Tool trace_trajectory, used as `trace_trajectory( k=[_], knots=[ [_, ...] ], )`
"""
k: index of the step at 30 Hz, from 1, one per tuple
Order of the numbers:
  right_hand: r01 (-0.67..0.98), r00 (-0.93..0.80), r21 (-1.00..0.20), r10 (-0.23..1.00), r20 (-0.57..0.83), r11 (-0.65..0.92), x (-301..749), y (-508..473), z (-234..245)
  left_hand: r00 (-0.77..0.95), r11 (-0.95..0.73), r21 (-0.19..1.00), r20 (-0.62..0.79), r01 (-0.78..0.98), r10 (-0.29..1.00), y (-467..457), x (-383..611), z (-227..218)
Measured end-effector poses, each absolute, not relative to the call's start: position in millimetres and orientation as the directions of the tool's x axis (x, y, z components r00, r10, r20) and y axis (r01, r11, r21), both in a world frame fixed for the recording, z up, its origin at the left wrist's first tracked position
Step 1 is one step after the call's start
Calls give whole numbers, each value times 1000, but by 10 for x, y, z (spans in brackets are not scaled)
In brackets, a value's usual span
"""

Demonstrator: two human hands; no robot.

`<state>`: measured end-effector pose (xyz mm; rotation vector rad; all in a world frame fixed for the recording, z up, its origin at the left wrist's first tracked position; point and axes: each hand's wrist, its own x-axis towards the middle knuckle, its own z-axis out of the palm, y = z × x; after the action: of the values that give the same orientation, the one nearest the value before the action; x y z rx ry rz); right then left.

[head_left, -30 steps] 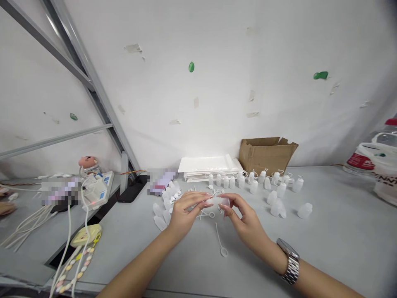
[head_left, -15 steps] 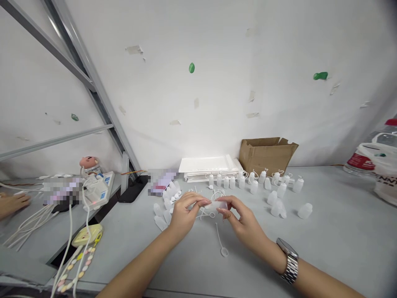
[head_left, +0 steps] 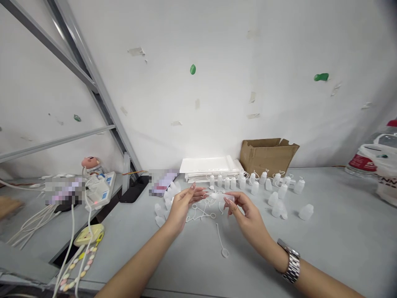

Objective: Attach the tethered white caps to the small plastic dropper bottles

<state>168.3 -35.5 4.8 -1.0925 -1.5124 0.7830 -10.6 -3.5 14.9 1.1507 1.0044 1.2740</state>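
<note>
My right hand (head_left: 245,211) pinches a small translucent squeeze bottle (head_left: 226,197) between thumb and fingers. The bottle lies sideways in the air, its narrow end pointing left. My left hand (head_left: 182,207) is beside that end, thumb raised away from the outstretched fingers. A thin white strap curves by its fingertips; whether they touch it I cannot tell. Below the hands lies a tangle of white looped straps (head_left: 203,214), and a single white strap with a ring end (head_left: 225,252) rests nearer to me. Loose bottles (head_left: 159,210) lie partly hidden behind my left hand.
Several capped bottles (head_left: 254,188) stand in rows at the back right, others (head_left: 306,212) nearer. Behind them are a stack of white envelopes (head_left: 211,164) and a cardboard box (head_left: 268,155). At left are a phone (head_left: 164,183), cables and a power strip (head_left: 101,192); a person's blurred hand shows far left.
My left hand has let go of the bottle's narrow end, its thumb lifting and fingers spreading. The bottle stays in my right hand. The view has shifted slightly.
</note>
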Motion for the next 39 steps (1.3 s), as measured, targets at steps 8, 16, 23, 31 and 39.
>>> trace_trajectory(
  k=[8, 16, 23, 31, 39],
  knots=[
    [244, 38, -899, 923, 382, 363, 1693, -367, 71, 111, 33, 970, -7, -242, 994, -50, -91, 122],
    [327, -24, -854, 907, 421, 405, 1661, -410, 82, 116, 157, 918, -123, -365, 986, -30, -123, 80],
    [377, -39, -841, 914, 403, 387, 1647, -404, 26, 139, 179, 904, -134, -389, 981, -76, -82, 90],
    [409, -42, -825, 911, 410, 390, 1656, -390, -3, 134, 176, 909, -134, -377, 982, -72, -92, 89],
    [404, -49, -824, 909, 413, 397, 1640, -405, -10, 141, 207, 889, -162, -408, 977, -49, -97, 60]
  ],
)
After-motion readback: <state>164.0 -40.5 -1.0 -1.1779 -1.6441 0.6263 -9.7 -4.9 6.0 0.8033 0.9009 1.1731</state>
